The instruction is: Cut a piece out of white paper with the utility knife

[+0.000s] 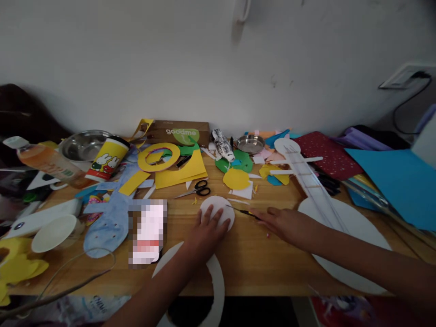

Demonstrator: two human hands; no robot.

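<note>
My left hand (209,231) lies with spread fingers on a small white disc (217,203), pressing it against the wooden table. My right hand (284,223) grips a craft knife (250,213) with a black and yellow handle. Its thin metal blade points left and meets the disc's right edge. Beneath my left forearm is a white ring (218,277), jutting past the table's front edge. Black-handled scissors (200,188) lie just beyond the disc. A narrow white offcut (238,201) rests near the blade.
A white banjo-like cutout (347,254) lies under my right forearm. On the left are a phone (148,234), a blue cutout (105,231), a white bowl (56,234) and a rabbit-print cup (107,159). Behind stand yellow paper (184,170), a metal dish (251,144) and a brown box (156,131).
</note>
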